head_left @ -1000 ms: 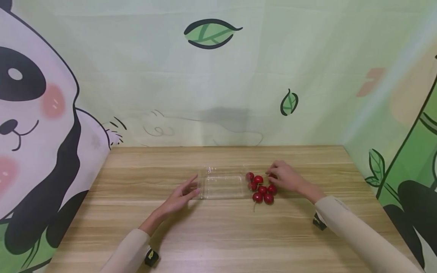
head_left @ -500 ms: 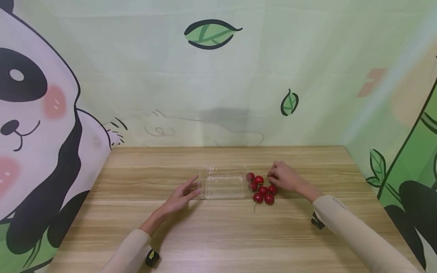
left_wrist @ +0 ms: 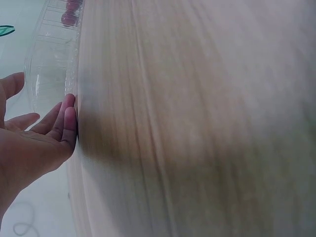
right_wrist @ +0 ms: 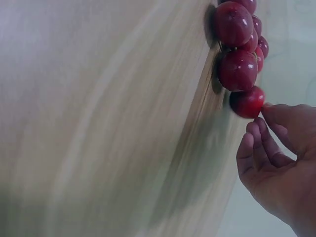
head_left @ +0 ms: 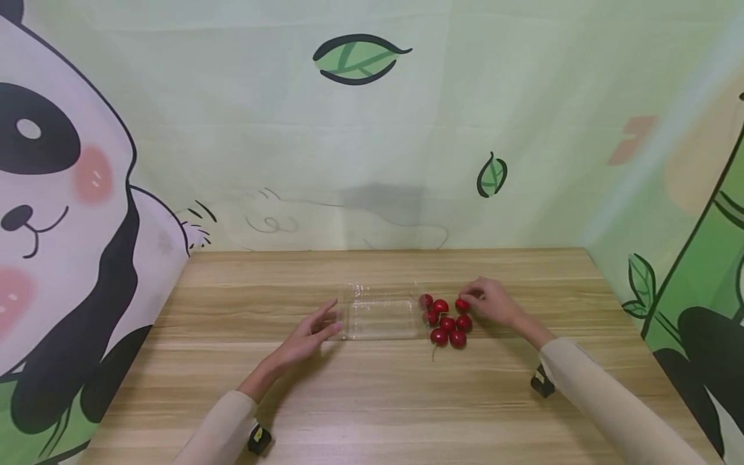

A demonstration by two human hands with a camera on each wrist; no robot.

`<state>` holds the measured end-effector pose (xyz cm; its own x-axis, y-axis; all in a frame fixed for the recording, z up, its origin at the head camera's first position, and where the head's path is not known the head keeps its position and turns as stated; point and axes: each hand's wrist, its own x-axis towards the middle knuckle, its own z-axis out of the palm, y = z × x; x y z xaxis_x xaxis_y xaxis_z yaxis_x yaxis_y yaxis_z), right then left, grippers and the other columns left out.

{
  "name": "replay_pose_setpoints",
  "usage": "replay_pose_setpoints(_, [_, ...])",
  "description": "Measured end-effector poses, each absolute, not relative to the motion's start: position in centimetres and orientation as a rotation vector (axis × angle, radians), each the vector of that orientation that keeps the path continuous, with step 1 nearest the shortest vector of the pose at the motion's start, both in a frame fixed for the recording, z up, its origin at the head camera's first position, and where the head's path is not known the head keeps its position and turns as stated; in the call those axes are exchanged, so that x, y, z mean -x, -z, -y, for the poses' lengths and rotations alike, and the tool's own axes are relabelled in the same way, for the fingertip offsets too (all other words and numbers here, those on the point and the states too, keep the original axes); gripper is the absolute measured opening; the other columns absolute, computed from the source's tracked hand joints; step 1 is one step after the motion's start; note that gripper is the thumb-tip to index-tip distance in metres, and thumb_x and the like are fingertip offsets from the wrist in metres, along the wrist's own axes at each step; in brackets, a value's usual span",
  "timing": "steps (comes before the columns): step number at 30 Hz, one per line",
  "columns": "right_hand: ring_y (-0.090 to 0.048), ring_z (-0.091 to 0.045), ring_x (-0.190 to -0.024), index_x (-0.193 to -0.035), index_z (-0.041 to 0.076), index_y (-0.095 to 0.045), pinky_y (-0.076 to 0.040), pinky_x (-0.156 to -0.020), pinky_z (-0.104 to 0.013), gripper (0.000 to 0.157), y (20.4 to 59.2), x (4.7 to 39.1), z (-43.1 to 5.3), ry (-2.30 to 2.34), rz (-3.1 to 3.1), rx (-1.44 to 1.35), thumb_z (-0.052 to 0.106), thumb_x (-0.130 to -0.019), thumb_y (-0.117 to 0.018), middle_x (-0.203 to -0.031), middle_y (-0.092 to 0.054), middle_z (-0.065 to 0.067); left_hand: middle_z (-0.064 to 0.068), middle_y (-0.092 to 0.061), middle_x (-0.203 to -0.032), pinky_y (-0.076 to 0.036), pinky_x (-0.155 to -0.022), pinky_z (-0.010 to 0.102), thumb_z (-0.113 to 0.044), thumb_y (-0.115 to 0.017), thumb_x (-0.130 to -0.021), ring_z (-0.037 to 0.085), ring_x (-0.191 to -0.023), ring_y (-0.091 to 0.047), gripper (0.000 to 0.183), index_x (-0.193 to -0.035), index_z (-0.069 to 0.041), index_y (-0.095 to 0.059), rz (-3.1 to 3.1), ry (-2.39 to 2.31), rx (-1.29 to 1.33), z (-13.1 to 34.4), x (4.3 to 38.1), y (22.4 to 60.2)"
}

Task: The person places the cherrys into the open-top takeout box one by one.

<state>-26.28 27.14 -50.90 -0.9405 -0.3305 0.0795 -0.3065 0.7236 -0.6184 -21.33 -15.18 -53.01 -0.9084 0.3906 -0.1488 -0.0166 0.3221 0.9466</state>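
Observation:
A clear plastic box (head_left: 380, 318) lies on the wooden table in the head view. My left hand (head_left: 309, 332) is at its left end, thumb and fingers spread and loosely bent beside the wall. In the left wrist view, the fingertips (left_wrist: 69, 116) are right at the box's lower edge. Several red cherries (head_left: 447, 324) lie bunched at the box's right side, one with a long stem toward me. My right hand (head_left: 493, 302) pinches the edge of the rearmost right cherry (right_wrist: 248, 102) between thumb and forefinger, the other fingers curled below.
The wooden table (head_left: 372, 400) ends at the back against a pale green cloth (head_left: 261, 129) printed with leaves and a panda (head_left: 58, 194). A small black device (head_left: 258, 439) hangs under the left sleeve, another black device (head_left: 542, 382) under the right.
My right hand has shifted slightly right and toward me, and the cherry hidden behind its fingers now shows. My left hand and the box have stayed in place.

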Motion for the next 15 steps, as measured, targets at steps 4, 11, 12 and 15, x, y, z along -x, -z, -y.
replay_pose_setpoints(4, [-0.071, -0.034, -0.099, -0.111, -0.006, -0.072, -0.061, -0.087, -0.039, 0.023, 50.9, 26.0, -27.7, 1.218, -2.82, 0.358, 0.012, -0.101, -0.064, -0.109, -0.074, -0.024, 0.028, -0.039, -0.159, -0.038, -0.118, 0.057, -0.021, -0.054, -0.107, 0.046, -0.145, -0.041, 0.066, -0.163, -0.01, -0.021, -2.246, -1.612, -0.336, 15.2, 21.3, 53.0])
replay_pose_setpoints(11, [-0.073, -0.017, -0.094, -0.124, -0.01, -0.067, -0.061, -0.087, -0.028, 0.038, 49.9, 25.6, -28.0, 1.579, -2.591, 0.069, 0.022, -0.103, -0.063, -0.116, -0.074, -0.025, 0.027, -0.038, -0.16, -0.037, -0.119, 0.057, -0.022, -0.054, -0.107, 0.045, -0.146, -0.041, 0.066, -0.163, -0.01, -0.022, -2.251, -1.596, -0.334, 15.2, 21.3, 52.8])
replay_pose_setpoints(12, [-0.073, -0.013, -0.093, -0.125, -0.01, -0.066, -0.061, -0.089, -0.028, 0.04, 49.7, 25.6, -27.9, 1.619, -2.555, 0.046, 0.023, -0.103, -0.064, -0.117, -0.074, -0.023, 0.027, -0.038, -0.16, -0.037, -0.119, 0.057, -0.022, -0.054, -0.107, 0.045, -0.146, -0.04, 0.066, -0.163, -0.01, -0.022, -2.249, -1.597, -0.33, 15.2, 21.3, 52.8])
replay_pose_setpoints(15, [-0.07, -0.004, -0.091, -0.128, -0.008, -0.065, -0.059, -0.096, -0.031, 0.044, 49.1, 25.4, -27.4, 1.673, -2.477, 0.013, 0.027, -0.101, -0.066, -0.117, -0.076, -0.016, 0.028, -0.037, -0.16, -0.037, -0.119, 0.058, -0.023, -0.054, -0.107, 0.045, -0.146, -0.04, 0.066, -0.163, -0.01, -0.022, -2.25, -1.598, -0.335, 15.2, 21.3, 52.8])
